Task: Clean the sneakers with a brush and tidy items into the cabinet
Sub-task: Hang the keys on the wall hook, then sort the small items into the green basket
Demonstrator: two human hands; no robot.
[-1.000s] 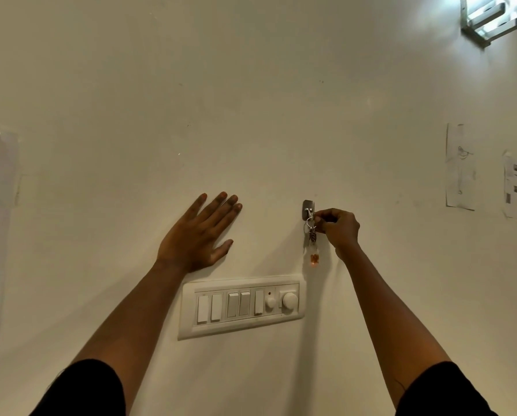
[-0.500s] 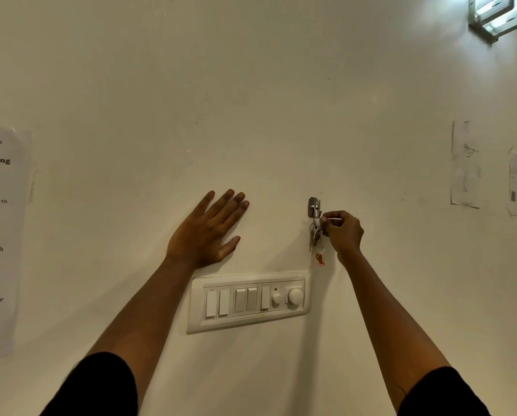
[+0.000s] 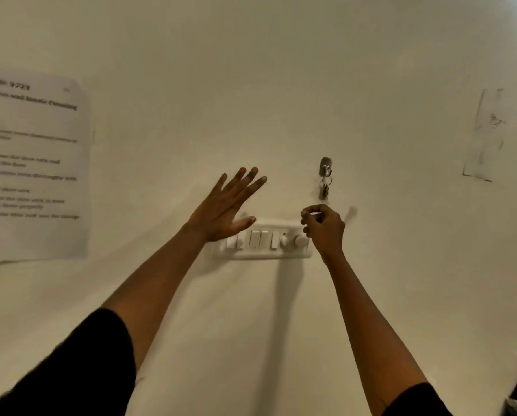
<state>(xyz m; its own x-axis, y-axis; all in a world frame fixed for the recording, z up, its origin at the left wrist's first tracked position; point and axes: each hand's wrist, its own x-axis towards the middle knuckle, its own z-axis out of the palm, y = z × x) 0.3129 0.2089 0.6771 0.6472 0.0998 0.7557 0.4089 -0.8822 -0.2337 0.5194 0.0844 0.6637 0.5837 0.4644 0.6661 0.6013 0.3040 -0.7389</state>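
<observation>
A small bunch of keys (image 3: 325, 187) hangs from a metal wall hook (image 3: 326, 166) on the pale wall. My right hand (image 3: 323, 228) is below the keys, off them, with fingers curled and nothing visibly in it. My left hand (image 3: 228, 205) is spread, fingers straight, over the wall to the left of the hook; I cannot tell if it touches. No sneakers, brush or cabinet are in view.
A white switch panel (image 3: 266, 241) sits on the wall below the hands, partly covered by them. A printed paper sheet (image 3: 32, 166) is taped at the left. Smaller papers (image 3: 485, 136) are stuck at the right.
My right hand has let go of the keys and dropped below them; they now hang alone on the hook. My left hand has slid down toward the switch panel. The view shifted left and blurred.
</observation>
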